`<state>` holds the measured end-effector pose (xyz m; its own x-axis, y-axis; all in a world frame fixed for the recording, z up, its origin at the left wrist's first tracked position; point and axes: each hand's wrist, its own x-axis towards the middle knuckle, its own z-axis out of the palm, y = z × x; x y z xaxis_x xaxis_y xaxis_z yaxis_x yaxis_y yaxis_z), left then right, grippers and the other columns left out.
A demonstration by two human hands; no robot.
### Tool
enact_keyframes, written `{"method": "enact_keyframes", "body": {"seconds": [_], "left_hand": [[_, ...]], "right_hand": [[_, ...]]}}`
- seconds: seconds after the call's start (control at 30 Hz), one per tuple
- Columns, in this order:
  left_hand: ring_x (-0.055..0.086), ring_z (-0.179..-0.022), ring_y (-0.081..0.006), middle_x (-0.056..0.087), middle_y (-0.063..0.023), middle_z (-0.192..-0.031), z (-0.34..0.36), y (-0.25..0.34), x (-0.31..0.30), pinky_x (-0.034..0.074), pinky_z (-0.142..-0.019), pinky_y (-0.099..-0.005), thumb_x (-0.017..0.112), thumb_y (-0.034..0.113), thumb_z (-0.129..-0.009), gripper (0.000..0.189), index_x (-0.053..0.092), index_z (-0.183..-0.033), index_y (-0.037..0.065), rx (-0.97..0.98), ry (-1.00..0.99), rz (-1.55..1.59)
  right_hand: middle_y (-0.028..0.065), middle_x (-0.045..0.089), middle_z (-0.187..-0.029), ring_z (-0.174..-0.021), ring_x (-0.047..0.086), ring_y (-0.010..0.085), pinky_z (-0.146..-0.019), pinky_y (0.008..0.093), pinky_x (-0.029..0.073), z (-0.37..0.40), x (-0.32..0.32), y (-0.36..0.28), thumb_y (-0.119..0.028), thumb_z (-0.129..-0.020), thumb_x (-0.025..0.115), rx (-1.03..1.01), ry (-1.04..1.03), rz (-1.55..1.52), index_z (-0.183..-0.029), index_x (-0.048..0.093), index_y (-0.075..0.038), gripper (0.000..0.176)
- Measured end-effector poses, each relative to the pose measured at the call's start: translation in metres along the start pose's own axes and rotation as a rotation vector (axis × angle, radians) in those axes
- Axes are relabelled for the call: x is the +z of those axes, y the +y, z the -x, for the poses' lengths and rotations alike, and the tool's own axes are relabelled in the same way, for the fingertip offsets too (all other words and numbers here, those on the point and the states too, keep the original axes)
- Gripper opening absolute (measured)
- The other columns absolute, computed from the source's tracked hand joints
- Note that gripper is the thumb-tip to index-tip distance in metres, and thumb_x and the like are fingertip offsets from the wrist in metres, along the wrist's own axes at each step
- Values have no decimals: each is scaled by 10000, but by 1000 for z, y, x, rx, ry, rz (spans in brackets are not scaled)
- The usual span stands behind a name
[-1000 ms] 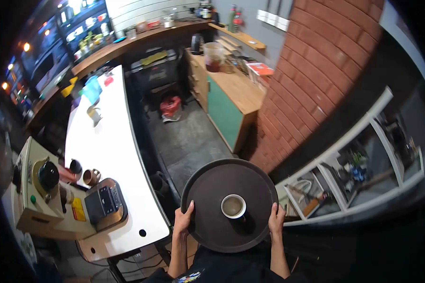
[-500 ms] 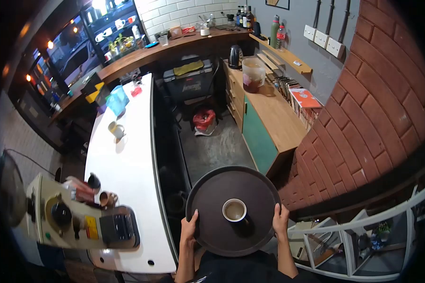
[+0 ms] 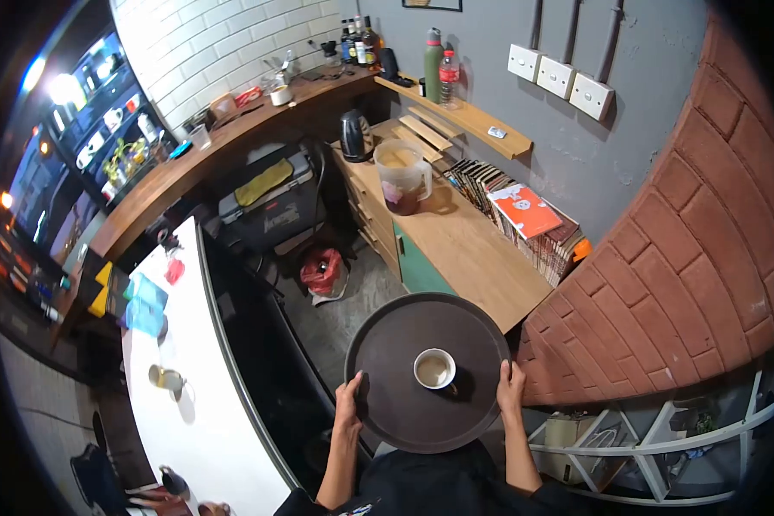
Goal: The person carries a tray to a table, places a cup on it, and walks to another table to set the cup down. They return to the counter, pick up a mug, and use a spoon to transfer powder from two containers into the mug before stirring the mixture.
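Note:
A round dark brown serving tray (image 3: 396, 404) is held out in front of my body. My left hand (image 3: 349, 402) grips its left rim with the thumb on top. On the opposite rim, my right hand (image 3: 511, 389) grips in the same way. Slightly right of the tray's middle stands a white cup (image 3: 434, 369) holding a light brown, milky drink. Its handle points to the lower right. The fingers beneath the tray are hidden.
Left is a white counter (image 3: 181, 344) bearing a mug (image 3: 165, 377). Ahead, a wooden cabinet (image 3: 482, 249) carries a plastic pitcher (image 3: 402, 176) and a black kettle (image 3: 355, 136). A red-lined bin (image 3: 322, 273) stands on the floor. A brick wall (image 3: 654, 284) and white railing (image 3: 654, 447) border the right.
My view has moved forward and turned, bringing the cabinet and pitcher nearer. The coffee grinder at the left has left the view. Both hands still hold the tray with the cup on it.

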<state>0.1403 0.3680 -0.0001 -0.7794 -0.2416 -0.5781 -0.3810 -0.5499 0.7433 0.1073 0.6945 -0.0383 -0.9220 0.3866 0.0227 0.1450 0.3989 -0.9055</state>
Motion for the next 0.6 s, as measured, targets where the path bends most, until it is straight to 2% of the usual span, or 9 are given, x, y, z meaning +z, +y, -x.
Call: {"method": "enact_keyframes", "body": {"seconds": [0.07, 0.13, 0.23, 0.3, 0.37, 0.43, 0.47, 0.53, 0.6], "left_hand": [[656, -813, -192, 678, -74, -893, -30, -3, 5, 540, -757, -348, 650, 255, -903, 256, 651, -987, 13, -48, -50, 90], [658, -850, -212, 684, -87, -926, -56, -5, 14, 541, -794, -371, 635, 232, -896, 219, 643, -978, 29, -124, -70, 225], [636, -939, -226, 665, -83, -1019, -99, -6, 34, 525, -852, -387, 630, 212, -899, 242, 611, -1080, 53, -119, -48, 102], [617, -1002, -234, 652, -90, -1067, -128, 0, 50, 504, -898, -402, 614, 192, -914, 252, 596, -1119, 47, -146, -32, 61], [614, -1016, -234, 650, -93, -1081, -165, 0, 63, 504, -894, -408, 607, 184, -919, 257, 588, -1134, 45, -156, -60, 61], [613, -1040, -238, 648, -101, -1109, -203, 9, 80, 509, -887, -408, 585, 169, -946, 274, 563, -1184, 36, -191, -106, 63], [613, -1040, -238, 648, -101, -1109, -221, 12, 89, 509, -887, -408, 585, 169, -946, 274, 563, -1184, 36, -190, -105, 59], [616, -1032, -248, 639, -114, -1139, -245, 24, 110, 519, -882, -398, 578, 191, -964, 289, 554, -1203, 29, -208, -83, -84], [615, -1046, -256, 626, -128, -1180, -275, 29, 127, 519, -903, -405, 572, 254, -983, 347, 541, -1231, 13, -243, -97, -147]], "right_hand": [[296, 492, -714, -681, 478, 467, -661, 484, 398, -18, 12, 9, -259, -990, 492, -58, 75, 34, -780, 470, 87, 406], [292, 497, -704, -680, 486, 471, -659, 494, 396, -37, 20, 16, -267, -992, 493, 3, 70, 52, -779, 484, 89, 414], [298, 501, -724, -709, 497, 475, -683, 504, 393, -67, 37, 12, -299, -1000, 486, 32, 106, 126, -816, 508, 99, 438], [321, 542, -799, -792, 527, 495, -729, 514, 408, -93, 56, 36, -305, -1004, 479, 32, 149, 152, -843, 525, 105, 443], [328, 557, -828, -824, 536, 504, -745, 518, 412, -120, 71, 40, -305, -1005, 476, 23, 164, 161, -856, 534, 108, 442], [338, 551, -850, -839, 532, 509, -755, 517, 410, -152, 83, 30, -300, -1003, 480, 129, 120, 190, -856, 534, 110, 438], [338, 551, -850, -839, 532, 509, -755, 517, 410, -170, 94, 39, -300, -1003, 480, 131, 121, 187, -856, 534, 110, 438], [297, 527, -759, -715, 485, 475, -688, 473, 405, -196, 116, 59, -235, -974, 531, -30, 289, 222, -809, 502, 94, 369], [296, 535, -767, -727, 496, 477, -695, 478, 408, -216, 124, 63, -227, -962, 548, 13, 283, 227, -808, 515, 93, 356]]}}
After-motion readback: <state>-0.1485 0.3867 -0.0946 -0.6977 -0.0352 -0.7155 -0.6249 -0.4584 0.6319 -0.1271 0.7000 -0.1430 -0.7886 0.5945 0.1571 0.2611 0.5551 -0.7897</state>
